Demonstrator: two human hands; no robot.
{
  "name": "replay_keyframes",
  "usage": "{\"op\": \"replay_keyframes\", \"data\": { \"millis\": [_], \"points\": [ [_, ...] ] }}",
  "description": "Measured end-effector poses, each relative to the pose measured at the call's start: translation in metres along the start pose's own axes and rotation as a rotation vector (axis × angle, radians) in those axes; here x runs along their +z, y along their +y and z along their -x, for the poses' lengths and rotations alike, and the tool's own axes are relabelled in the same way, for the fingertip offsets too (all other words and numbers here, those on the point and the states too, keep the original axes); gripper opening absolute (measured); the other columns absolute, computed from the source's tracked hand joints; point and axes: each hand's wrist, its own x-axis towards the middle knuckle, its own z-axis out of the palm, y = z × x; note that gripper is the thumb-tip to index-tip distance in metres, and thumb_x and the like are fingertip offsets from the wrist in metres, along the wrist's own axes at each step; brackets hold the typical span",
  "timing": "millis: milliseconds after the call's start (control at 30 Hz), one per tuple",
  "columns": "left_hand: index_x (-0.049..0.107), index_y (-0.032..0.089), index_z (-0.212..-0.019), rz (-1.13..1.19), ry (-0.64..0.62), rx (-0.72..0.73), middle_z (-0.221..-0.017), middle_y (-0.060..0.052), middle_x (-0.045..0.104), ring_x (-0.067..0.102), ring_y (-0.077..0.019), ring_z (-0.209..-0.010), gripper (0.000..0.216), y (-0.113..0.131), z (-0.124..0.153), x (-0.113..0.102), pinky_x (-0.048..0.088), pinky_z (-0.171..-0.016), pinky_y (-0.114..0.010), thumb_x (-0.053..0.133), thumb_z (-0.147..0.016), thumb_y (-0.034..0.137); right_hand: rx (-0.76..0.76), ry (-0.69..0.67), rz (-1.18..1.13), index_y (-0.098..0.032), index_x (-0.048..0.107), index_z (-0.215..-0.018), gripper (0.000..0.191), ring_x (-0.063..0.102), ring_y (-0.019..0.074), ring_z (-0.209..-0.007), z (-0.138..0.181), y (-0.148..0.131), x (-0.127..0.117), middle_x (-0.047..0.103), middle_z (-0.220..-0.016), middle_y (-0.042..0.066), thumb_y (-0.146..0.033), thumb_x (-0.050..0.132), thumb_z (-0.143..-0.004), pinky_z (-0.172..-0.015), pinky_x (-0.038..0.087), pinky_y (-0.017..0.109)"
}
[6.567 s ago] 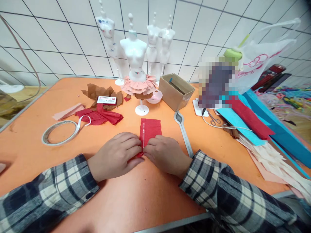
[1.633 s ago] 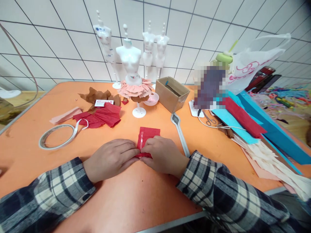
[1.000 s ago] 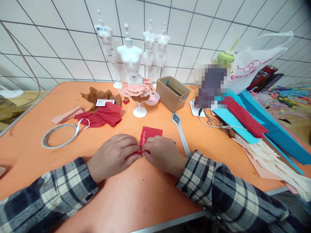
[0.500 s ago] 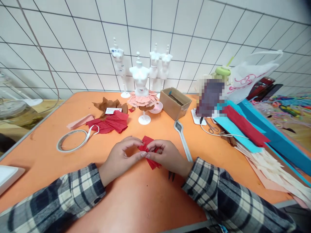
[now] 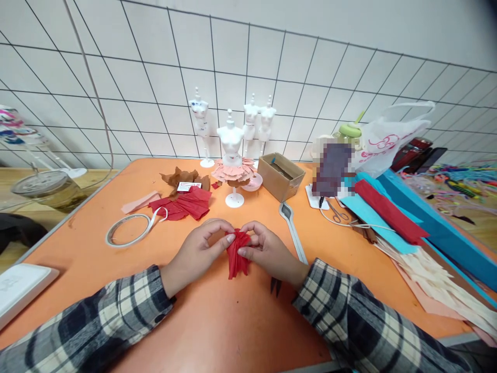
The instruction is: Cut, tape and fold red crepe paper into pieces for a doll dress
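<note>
My left hand point(image 5: 202, 249) and my right hand point(image 5: 274, 255) face each other over the middle of the orange table. Between them is a small piece of gathered red crepe paper point(image 5: 237, 261), its folds pinched at the top and fanning downward. My left thumb and fingers grip its upper left, my right ones its right side. Close to my right hand lies a long grey tool point(image 5: 294, 233); two dark pointed tips point(image 5: 275, 286) show below my right wrist. Beyond my hands, a white mini dress form point(image 5: 230, 139) stands upright, wearing a ruffled pink paper skirt point(image 5: 233, 171).
Left of centre lie a roll of white tape point(image 5: 110, 235), red crepe paper point(image 5: 188, 202) and brown paper point(image 5: 174, 178). A cardboard box point(image 5: 277, 181) sits behind. Scissors point(image 5: 338, 213) and coloured paper sheets point(image 5: 399, 238) cover the right. A white box point(image 5: 27, 287) is at the left edge.
The red crepe paper has turned from a slanted, bunched position to hanging downward in gathered folds, more of it visible. My fingers have shifted on it. The camera view has tilted up and leftward.
</note>
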Motion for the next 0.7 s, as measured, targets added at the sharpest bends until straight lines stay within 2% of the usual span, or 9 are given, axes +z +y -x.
{"op": "replay_keyframes", "data": {
  "millis": [133, 200, 267, 433, 700],
  "points": [
    [0.064, 0.018, -0.084, -0.036, -0.072, -0.003, -0.082, -0.002, 0.07, 0.064, -0.0162, -0.077, 0.022, 0.013, -0.004, -0.004, 0.052, -0.074, -0.027, 0.053, -0.09, 0.036, 0.022, -0.069, 0.044, -0.021, 0.045, -0.117, 0.046, 0.059, 0.0111, -0.064, 0.002, -0.005, -0.007, 0.06, -0.072, -0.005, -0.034, 0.07, -0.08, -0.063, 0.048, 0.025],
    [0.064, 0.018, -0.084, -0.062, -0.098, 0.009, -0.083, -0.002, 0.071, 0.064, -0.016, -0.076, 0.022, 0.016, -0.006, -0.006, 0.051, -0.074, -0.026, 0.052, -0.091, 0.035, -0.015, -0.095, 0.03, -0.02, 0.049, -0.119, 0.046, 0.061, 0.012, -0.076, 0.002, -0.008, -0.012, 0.063, -0.085, -0.001, -0.033, 0.07, -0.08, -0.071, 0.049, 0.026],
    [0.064, 0.018, -0.084, -0.085, -0.107, 0.004, -0.082, -0.001, 0.07, 0.064, -0.0155, -0.075, 0.022, 0.017, -0.007, -0.008, 0.051, -0.072, -0.026, 0.051, -0.091, 0.035, -0.043, -0.117, -0.011, -0.018, 0.056, -0.113, 0.041, 0.062, 0.0126, -0.083, 0.001, -0.01, -0.016, 0.064, -0.095, 0.003, -0.034, 0.072, -0.078, -0.075, 0.049, 0.026],
    [0.063, 0.018, -0.085, -0.133, -0.105, 0.005, -0.081, -0.001, 0.069, 0.063, -0.016, -0.075, 0.018, 0.014, -0.007, -0.011, 0.051, -0.07, -0.026, 0.056, -0.087, 0.035, 0.047, -0.043, -0.025, -0.015, 0.064, -0.101, 0.043, 0.062, 0.0117, -0.066, -0.001, -0.007, -0.021, 0.068, -0.079, 0.002, -0.044, 0.077, -0.072, -0.065, 0.051, 0.026],
    [0.065, 0.018, -0.09, -0.12, -0.139, -0.022, -0.088, -0.002, 0.071, 0.065, -0.018, -0.082, 0.015, 0.01, -0.006, -0.008, 0.052, -0.074, -0.028, 0.057, -0.085, 0.03, 0.104, -0.029, 0.053, -0.016, 0.065, -0.104, 0.042, 0.064, 0.0121, -0.066, -0.001, -0.006, -0.018, 0.067, -0.075, 0.001, -0.04, 0.077, -0.071, -0.058, 0.049, 0.023]
  ]
}}
